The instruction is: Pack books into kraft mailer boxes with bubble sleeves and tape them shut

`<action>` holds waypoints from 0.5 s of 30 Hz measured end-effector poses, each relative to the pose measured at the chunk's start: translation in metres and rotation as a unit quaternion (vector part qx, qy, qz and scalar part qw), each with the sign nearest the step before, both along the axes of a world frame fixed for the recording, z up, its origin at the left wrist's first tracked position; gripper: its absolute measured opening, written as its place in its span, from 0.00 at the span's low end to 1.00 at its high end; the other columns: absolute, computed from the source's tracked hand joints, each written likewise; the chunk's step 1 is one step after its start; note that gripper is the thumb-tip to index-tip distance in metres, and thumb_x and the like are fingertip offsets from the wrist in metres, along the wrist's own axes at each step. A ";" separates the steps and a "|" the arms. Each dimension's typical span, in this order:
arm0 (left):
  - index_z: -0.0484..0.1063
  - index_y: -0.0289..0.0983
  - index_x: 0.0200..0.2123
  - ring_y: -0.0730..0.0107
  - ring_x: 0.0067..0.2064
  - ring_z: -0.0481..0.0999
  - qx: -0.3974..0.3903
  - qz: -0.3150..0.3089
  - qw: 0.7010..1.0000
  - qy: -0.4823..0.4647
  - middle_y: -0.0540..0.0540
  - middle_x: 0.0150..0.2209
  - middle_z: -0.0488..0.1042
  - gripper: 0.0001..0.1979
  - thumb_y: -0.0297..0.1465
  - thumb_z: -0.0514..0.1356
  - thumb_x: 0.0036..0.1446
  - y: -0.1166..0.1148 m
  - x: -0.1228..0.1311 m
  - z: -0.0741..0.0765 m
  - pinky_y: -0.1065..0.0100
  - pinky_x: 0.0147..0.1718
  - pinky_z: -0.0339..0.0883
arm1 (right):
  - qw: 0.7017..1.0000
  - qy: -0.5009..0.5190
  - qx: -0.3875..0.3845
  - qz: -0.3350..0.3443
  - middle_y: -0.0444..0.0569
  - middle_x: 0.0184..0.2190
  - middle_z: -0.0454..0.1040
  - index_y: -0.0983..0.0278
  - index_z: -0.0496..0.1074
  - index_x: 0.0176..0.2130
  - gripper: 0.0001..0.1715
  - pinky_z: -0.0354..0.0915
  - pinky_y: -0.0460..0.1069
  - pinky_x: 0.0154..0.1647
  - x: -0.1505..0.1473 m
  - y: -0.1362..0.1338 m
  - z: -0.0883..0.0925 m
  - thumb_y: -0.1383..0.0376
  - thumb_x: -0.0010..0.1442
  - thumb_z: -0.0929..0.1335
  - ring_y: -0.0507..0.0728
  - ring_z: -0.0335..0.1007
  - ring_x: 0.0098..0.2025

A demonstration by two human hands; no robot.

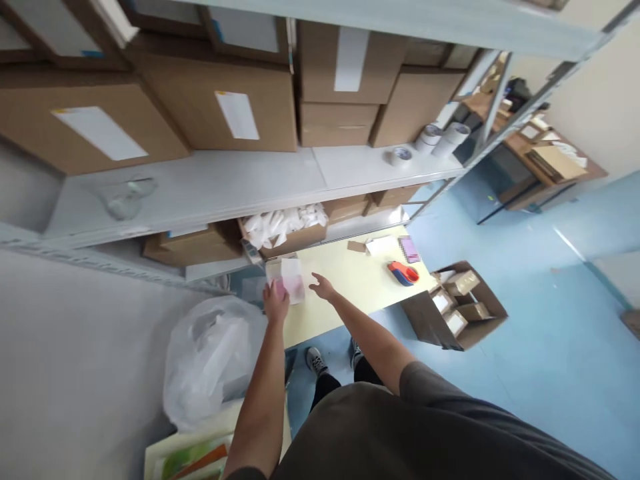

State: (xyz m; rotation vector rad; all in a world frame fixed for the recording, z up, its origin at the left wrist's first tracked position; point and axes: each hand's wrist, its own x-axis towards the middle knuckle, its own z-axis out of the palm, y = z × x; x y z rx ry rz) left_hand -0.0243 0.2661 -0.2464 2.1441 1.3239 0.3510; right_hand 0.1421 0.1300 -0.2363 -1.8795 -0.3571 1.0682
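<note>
At the left end of the pale yellow table (345,280), my left hand (275,303) has its fingers closed on the edge of a small pink-and-white packet (294,288). The packet lies by the table's far edge; its exact kind is blurred. My right hand (323,287) is just right of it, above the tabletop, with thumb and fingers apart and nothing in them. Farther right are a red-and-blue tape dispenser (404,273), a pink-and-white pad (409,249), a white sheet (381,245) and a small brown card piece (356,247).
A metal shelf (225,187) with cardboard boxes (240,100) and tape rolls (400,157) rises behind the table. White pieces fill an open carton (295,240). A clear plastic bag (210,360) stands at left. An open box of parcels (485,313) sits on the floor at right.
</note>
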 end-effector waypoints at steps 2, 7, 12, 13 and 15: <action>0.65 0.41 0.72 0.50 0.76 0.62 -0.014 -0.013 0.999 -0.034 0.38 0.74 0.67 0.34 0.32 0.62 0.63 -0.005 0.009 0.004 0.47 0.75 0.58 | 1.000 0.002 0.013 -0.024 0.49 0.73 0.69 0.52 0.71 0.70 0.41 0.68 0.63 0.69 0.012 -0.021 0.005 0.61 0.61 0.77 0.70 0.64 0.73; 0.61 0.44 0.76 0.55 0.78 0.59 -0.040 -0.034 0.995 -0.082 0.43 0.74 0.67 0.37 0.32 0.62 0.65 -0.031 0.043 0.026 0.49 0.76 0.57 | 0.996 -0.024 0.059 -0.064 0.51 0.73 0.68 0.52 0.70 0.70 0.37 0.72 0.62 0.64 0.045 -0.088 0.024 0.62 0.64 0.74 0.69 0.70 0.69; 0.64 0.42 0.74 0.56 0.77 0.63 -0.089 -0.013 0.991 -0.102 0.42 0.73 0.69 0.34 0.32 0.62 0.66 -0.076 0.076 0.064 0.54 0.76 0.56 | 0.990 -0.107 0.073 -0.054 0.56 0.72 0.69 0.55 0.70 0.70 0.38 0.74 0.63 0.61 0.081 -0.162 0.049 0.56 0.63 0.73 0.69 0.71 0.66; 0.64 0.42 0.74 0.57 0.77 0.63 -0.094 -0.006 0.990 -0.109 0.42 0.73 0.69 0.34 0.33 0.62 0.67 -0.085 0.080 0.071 0.55 0.77 0.56 | 0.988 -0.126 0.076 -0.042 0.58 0.72 0.69 0.56 0.70 0.71 0.39 0.74 0.64 0.61 0.089 -0.174 0.053 0.55 0.63 0.73 0.69 0.71 0.66; 0.64 0.41 0.75 0.56 0.77 0.62 -0.092 0.012 0.988 -0.125 0.40 0.74 0.67 0.33 0.34 0.62 0.69 -0.100 0.085 0.083 0.56 0.77 0.54 | 0.983 -0.163 0.081 -0.015 0.60 0.73 0.67 0.57 0.68 0.72 0.40 0.73 0.65 0.62 0.107 -0.190 0.059 0.51 0.65 0.71 0.69 0.71 0.66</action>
